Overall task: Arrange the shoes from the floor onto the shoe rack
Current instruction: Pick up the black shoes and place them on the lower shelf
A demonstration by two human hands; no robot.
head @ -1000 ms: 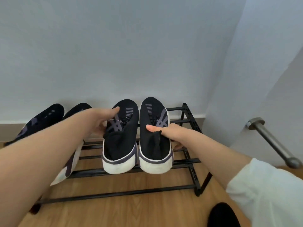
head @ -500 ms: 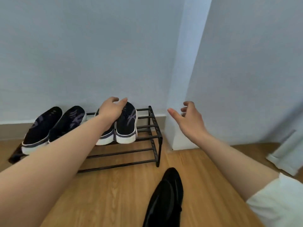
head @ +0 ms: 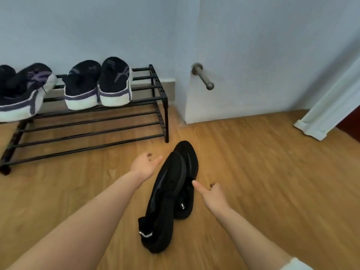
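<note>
A pair of all-black shoes (head: 171, 193) lies side by side on the wooden floor, toes pointing away from me. My left hand (head: 145, 165) hovers open just left of their toes. My right hand (head: 211, 194) is open on their right side, its forefinger close to the right shoe's collar. Neither hand holds anything. On the top tier of the black metal shoe rack (head: 155, 94) stands a pair of black, white-soled sneakers (head: 99, 84). A second such pair (head: 21, 92) sits further left, cut off by the frame edge.
The rack stands against a pale blue wall, and its lower tier (head: 87, 133) is bare. A door (head: 272, 65) with a metal handle (head: 203, 76) stands to the right of the rack. A white door frame (head: 321, 121) meets the floor at far right.
Both hands left the sneakers on the rack and came down toward me, now flanking the black pair on the floor. The view has tilted down and pulled back.
</note>
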